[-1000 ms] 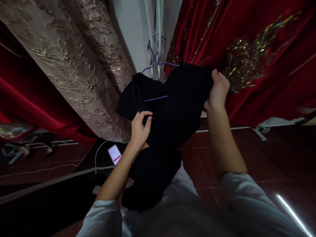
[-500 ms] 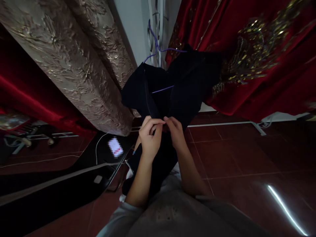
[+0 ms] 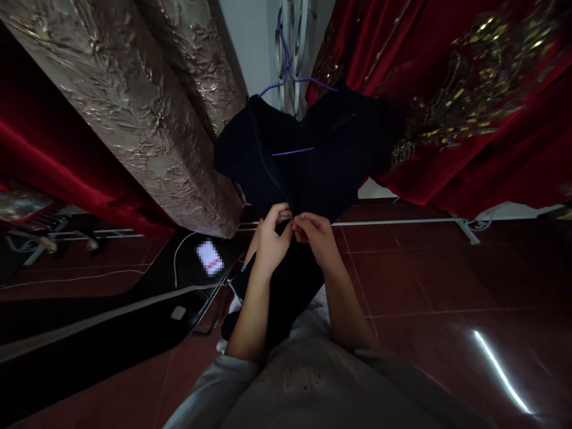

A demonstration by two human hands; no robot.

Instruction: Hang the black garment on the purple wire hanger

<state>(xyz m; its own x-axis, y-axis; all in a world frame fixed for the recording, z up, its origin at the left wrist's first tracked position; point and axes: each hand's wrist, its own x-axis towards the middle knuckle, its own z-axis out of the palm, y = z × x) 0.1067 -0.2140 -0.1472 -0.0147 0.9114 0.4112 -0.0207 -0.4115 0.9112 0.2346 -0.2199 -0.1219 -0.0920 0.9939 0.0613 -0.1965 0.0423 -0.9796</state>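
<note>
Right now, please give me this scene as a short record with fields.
Item: dark garment on a purple hanger, partly open
Left hand: at the garment's opening
Right hand: close beside the left, same place
Exact grip: unclear
Left side: lit phone on a black table
Right side: red cloth with gold sequins
Floor: reddish tiles

L hand [image 3: 270, 244] & R hand [image 3: 316, 235] v. close tog. (almost touching), fingers [image 3: 307, 221] curled, forearms [image 3: 255, 304] angled in.

A phone [image 3: 210, 257] (lit) lies on a black tabletop [image 3: 134, 339]; sequinned red fabric [image 3: 420, 65] hangs.
</note>
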